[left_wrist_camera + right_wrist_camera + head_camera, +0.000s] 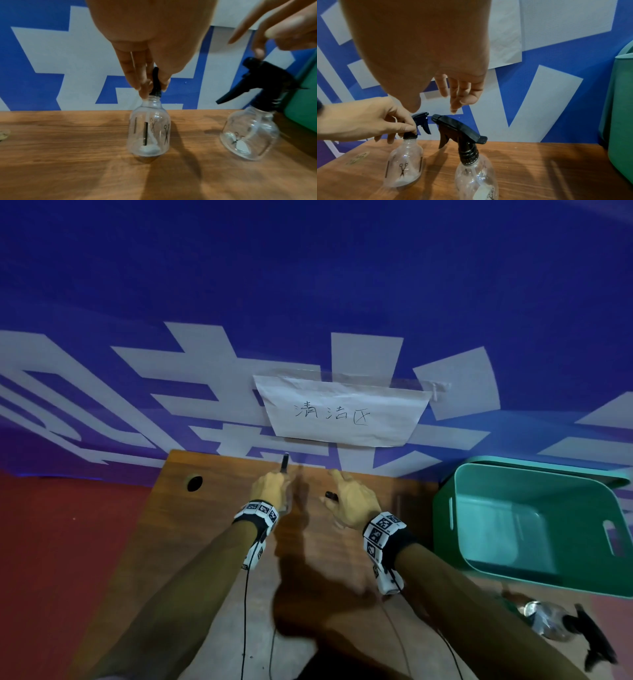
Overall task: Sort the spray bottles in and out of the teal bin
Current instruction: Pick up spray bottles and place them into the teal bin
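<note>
Two clear spray bottles with black trigger heads and scissor prints stand on the wooden table (205, 525). My left hand (150, 86) pinches the neck and head of the left bottle (149, 135), also seen as the left bottle (404, 166). My right hand (453, 102) hovers with straight fingers just over the head of the right bottle (471, 135); in the left wrist view one fingertip (259, 52) touches that head. The teal bin (445, 508) sits to the right, tilted, with nothing inside it.
A third clear spray bottle (548, 625) lies on its side below the bin at the lower right. A blue and white banner with a taped paper sign (342, 412) hangs right behind the table. A cable hole (194, 483) sits at the table's far left.
</note>
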The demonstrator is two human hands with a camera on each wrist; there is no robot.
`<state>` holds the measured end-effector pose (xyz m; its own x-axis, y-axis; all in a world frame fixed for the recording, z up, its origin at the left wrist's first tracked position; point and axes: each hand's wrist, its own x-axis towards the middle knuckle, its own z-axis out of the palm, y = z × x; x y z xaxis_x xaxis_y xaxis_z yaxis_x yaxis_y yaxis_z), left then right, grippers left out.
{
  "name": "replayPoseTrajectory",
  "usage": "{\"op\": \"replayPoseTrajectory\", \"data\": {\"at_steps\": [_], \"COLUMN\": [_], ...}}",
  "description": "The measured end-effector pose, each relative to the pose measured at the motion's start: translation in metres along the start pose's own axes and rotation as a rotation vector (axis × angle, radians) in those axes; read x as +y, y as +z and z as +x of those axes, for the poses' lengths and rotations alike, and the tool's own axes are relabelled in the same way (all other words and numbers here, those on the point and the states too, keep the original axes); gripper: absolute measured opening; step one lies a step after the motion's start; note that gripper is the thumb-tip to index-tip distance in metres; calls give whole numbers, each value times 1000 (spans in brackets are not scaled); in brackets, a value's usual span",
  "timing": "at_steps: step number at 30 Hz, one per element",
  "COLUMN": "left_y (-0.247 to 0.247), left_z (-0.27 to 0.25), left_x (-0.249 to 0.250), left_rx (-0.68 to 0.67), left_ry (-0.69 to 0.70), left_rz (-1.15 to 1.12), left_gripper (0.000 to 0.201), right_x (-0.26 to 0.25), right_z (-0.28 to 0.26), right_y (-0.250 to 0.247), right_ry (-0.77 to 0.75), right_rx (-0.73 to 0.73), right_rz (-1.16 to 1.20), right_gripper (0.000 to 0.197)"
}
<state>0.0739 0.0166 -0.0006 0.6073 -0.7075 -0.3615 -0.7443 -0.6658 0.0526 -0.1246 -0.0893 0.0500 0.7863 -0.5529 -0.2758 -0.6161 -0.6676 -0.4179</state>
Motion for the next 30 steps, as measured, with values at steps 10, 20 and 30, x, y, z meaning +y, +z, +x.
{"op": "replayPoseTrajectory", "data": {"at_steps": [10,20,30], "left_y": [20,32,32], "left_z": [-66,-92,-119], "left_x": [4,-4,-6], "left_rx": [115,59,-62], "left_ry": [281,403,493], "left_rz": [-84,-51,29], "left_gripper": [19,20,21], "right_x": [-17,-28,-49], "right_z": [-19,-35,-43], "right_y": [13,21,35], "right_ry": [-127,-233,-131], "right_rx": [29,-39,-191], "right_rz": [-42,-78,-481], "right_gripper": [40,45,28]}}
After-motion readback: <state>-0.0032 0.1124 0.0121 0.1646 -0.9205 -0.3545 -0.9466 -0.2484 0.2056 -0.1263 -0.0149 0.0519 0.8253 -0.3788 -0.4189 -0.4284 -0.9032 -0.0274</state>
